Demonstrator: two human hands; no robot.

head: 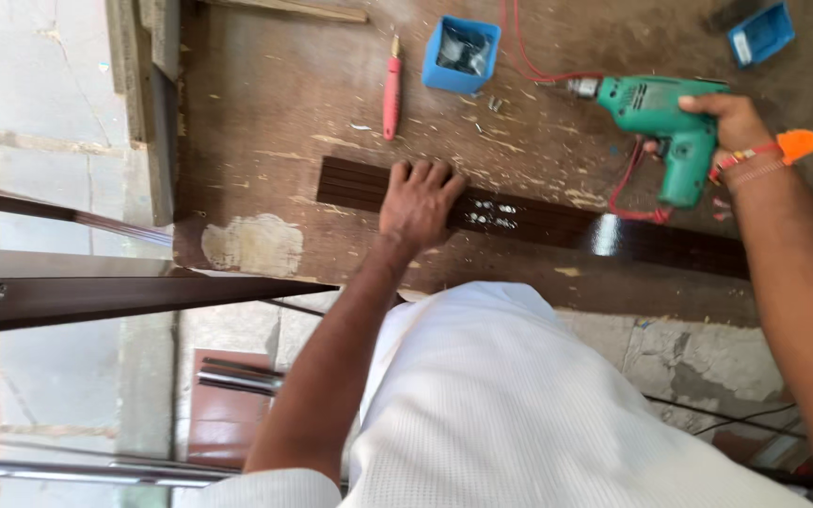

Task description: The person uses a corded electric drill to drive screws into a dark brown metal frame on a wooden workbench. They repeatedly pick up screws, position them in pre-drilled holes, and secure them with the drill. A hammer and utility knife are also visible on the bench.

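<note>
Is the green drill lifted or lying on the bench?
Lying: the green drill rests sideways on the bench, right hand on its grip.

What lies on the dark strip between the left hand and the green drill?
In the head view, a small cluster of silvery screws lies on the dark strip, just beside the left hand. Beyond them the strip is bare up to the green drill, gripped by the right hand.

Desk [265,103]: open strip betw. dark grooved strip [557,221] & far-edge clutter. Obstacles: red screwdriver [391,89], blue box [462,54] nr far edge; green drill [665,118] w/ red cord [628,183] at right. Screws [491,214] lie on strip. Left edge: dark bars [124,296] project alongside.
</note>
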